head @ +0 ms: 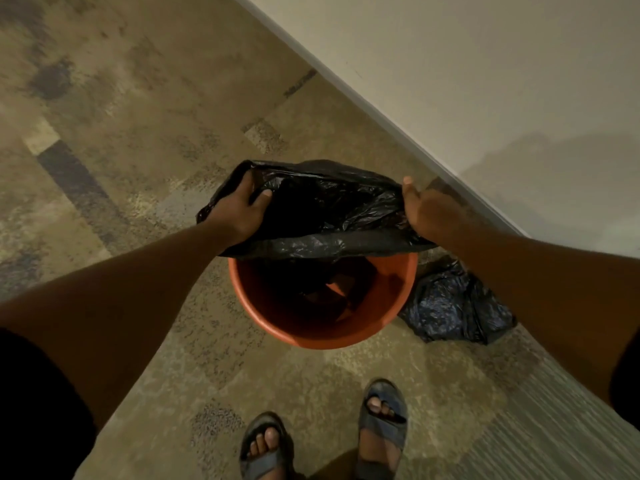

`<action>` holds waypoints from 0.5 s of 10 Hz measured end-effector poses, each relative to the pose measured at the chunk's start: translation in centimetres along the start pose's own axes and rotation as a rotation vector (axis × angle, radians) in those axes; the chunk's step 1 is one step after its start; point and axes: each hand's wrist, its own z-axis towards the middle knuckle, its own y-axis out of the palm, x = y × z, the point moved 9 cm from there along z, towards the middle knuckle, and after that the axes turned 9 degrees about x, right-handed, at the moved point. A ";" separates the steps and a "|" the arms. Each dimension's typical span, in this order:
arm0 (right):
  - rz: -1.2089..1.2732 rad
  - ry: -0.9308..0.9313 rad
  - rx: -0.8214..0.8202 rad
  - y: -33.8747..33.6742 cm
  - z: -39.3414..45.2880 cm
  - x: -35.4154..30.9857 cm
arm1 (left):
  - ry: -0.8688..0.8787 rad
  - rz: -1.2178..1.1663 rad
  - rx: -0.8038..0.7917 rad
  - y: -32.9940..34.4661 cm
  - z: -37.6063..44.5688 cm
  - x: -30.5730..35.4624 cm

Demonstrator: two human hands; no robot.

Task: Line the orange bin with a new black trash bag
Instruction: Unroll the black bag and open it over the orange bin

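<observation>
An orange round bin stands on the carpet in front of my feet. Above its far rim I hold a black trash bag with its mouth spread wide. My left hand grips the bag's left edge, thumb inside the opening. My right hand grips the right edge. The bag's lower part hangs down into the bin, and dark plastic lies on the bin's bottom.
A second crumpled black bag lies on the floor right of the bin. A pale wall runs diagonally behind the bin. My sandalled feet stand just before the bin on patterned carpet.
</observation>
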 end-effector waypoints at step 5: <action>0.455 0.293 0.122 2.4 1.6 2.9 | 0.279 0.351 -0.004 0.2 -0.3 0.1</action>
